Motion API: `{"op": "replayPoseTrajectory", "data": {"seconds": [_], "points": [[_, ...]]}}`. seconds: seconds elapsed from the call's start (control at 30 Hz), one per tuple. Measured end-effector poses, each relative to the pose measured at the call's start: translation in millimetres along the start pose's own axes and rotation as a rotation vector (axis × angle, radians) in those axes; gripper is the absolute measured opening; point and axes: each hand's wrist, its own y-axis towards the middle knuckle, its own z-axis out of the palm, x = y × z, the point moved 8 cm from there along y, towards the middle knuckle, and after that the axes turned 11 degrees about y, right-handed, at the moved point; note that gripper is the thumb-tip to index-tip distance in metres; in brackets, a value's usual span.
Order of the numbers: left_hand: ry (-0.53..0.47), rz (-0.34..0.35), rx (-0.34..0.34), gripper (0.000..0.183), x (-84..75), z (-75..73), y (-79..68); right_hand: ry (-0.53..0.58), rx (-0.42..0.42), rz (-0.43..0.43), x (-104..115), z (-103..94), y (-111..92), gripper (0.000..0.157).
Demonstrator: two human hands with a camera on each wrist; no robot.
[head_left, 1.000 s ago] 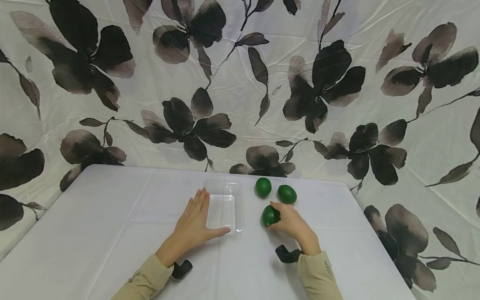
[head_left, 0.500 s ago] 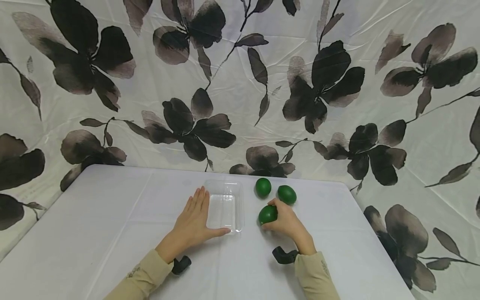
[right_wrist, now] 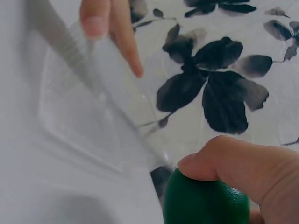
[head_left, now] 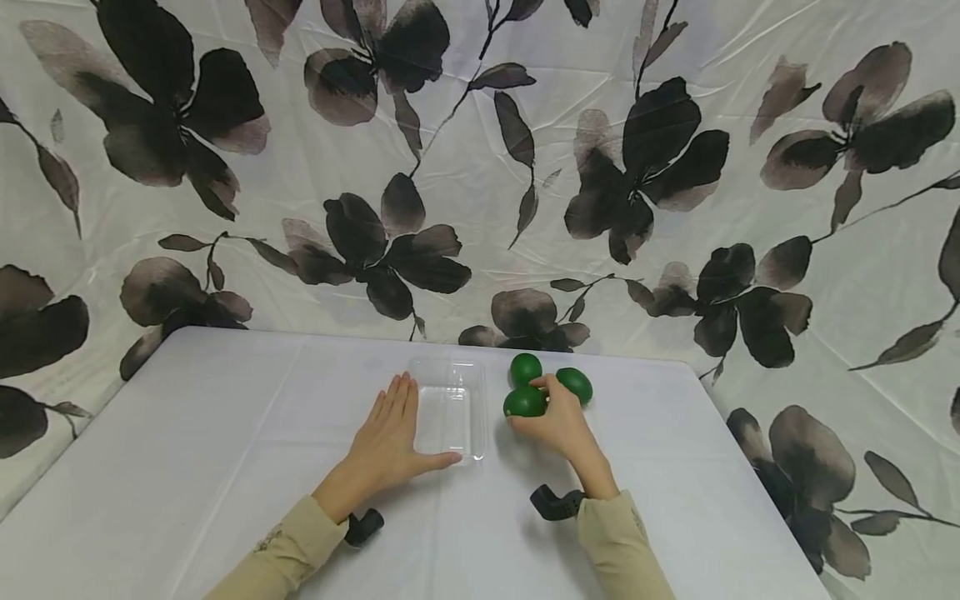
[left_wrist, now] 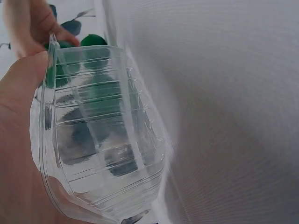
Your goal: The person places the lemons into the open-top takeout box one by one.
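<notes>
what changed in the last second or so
The right hand, gripping one lime, lifted it off the table and carried it away from the person and left, toward the clear tray. The left hand stayed flat against the tray, and the other two limes stayed put.

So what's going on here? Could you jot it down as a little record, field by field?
Surface: white table before a flowered cloth backdrop
Left hand: flat on the table, fingers straight, thumb along the near edge of the clear plastic tray
Right hand: grips one green lime, raised beside the tray
Other limes: two limes on the table behind the right hand
Tray contents: nothing inside
</notes>
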Motion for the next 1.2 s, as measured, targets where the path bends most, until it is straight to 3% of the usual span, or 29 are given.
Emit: {"op": "replayPoseTrajectory", "data": {"seconds": [0.23, 0.57, 0.7, 0.87, 1.07, 1.2], "points": [[-0.015, -0.010, 0.015, 0.133, 0.4, 0.1, 0.0, 0.002, -0.033, -0.022, 35.5, 4.5, 17.3, 0.067], [-0.030, -0.010, 0.039, 0.133, -0.6, -1.2, -1.9, 0.011, 0.001, -0.048, 73.1, 26.9, 41.8, 0.068], [-0.027, -0.002, 0.025, 0.132, -1.4, -2.5, -2.0, 0.029, 0.025, -0.040, 78.7, 41.4, 50.5, 0.068], [-0.018, 0.004, 0.018, 0.132, -1.4, -2.6, -1.5, -0.025, 0.069, -0.032, 79.6, 62.2, 57.8, 0.068], [-0.005, 0.020, 0.031, 0.128, -1.5, -0.7, -0.5, -0.089, 0.156, 0.067, 68.8, 88.0, 64.9, 0.072], [-0.006, 0.028, 0.039, 0.125, -1.8, 0.3, -0.9, -0.151, 0.190, 0.087, 63.4, 101.5, 68.2, 0.065]]}}
